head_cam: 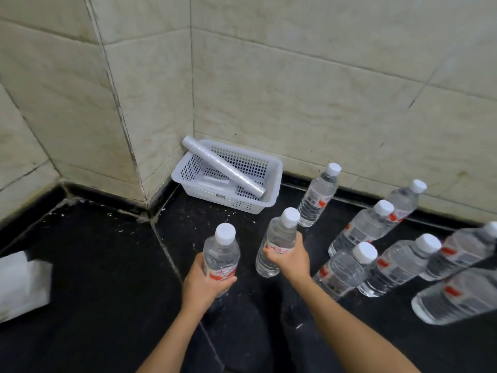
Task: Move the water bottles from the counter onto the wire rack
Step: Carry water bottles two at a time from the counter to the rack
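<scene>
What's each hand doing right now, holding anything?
Left hand: closed around a water bottle.
Right hand: closed around a second water bottle.

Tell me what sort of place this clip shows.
Probably a kitchen or utility corner: a black stone counter against tiled walls, with a white plastic basket in the corner.

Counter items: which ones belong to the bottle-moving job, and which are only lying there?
Job: bottle in left hand, left hand; bottle in right hand, right hand; standing bottles on counter.

Lying about: white basket, roll, white paper.
</scene>
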The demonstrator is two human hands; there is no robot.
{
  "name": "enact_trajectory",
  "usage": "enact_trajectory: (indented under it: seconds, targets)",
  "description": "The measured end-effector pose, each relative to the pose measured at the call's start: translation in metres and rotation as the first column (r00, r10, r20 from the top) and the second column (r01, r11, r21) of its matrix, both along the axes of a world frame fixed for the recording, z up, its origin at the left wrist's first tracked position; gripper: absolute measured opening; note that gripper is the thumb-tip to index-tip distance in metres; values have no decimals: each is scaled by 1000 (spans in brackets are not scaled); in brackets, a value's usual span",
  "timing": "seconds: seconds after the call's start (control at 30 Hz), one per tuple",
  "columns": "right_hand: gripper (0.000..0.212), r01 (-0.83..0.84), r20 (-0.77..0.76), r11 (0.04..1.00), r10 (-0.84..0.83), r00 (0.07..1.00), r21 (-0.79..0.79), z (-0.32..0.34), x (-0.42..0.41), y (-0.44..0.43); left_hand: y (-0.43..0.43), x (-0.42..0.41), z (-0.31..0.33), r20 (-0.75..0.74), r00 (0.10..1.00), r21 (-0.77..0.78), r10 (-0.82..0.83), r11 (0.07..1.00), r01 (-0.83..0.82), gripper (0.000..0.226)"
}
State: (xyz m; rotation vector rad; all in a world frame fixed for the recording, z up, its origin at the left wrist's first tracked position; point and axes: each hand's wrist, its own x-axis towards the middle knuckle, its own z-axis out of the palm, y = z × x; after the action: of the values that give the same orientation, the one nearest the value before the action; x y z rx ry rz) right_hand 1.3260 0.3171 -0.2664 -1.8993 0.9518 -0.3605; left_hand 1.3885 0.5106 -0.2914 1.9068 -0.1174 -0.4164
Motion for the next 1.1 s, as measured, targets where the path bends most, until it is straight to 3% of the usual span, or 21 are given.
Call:
enact_trajectory:
  seconds: [0.6, 0.93, 1.1]
  targets:
    - [71, -56, 40, 996, 54, 998, 66, 2, -90, 50, 11, -44, 7, 53, 998, 68, -36, 997, 32, 74]
    - [75, -181, -4, 982, 182, 983, 42, 16, -222, 36, 1, -162, 8, 91, 995, 105, 33, 994, -42, 72]
    - [72, -108, -3, 994, 108, 994, 12, 17, -329, 6, -24, -266, 0, -3, 1000, -10, 22, 1000, -22, 58]
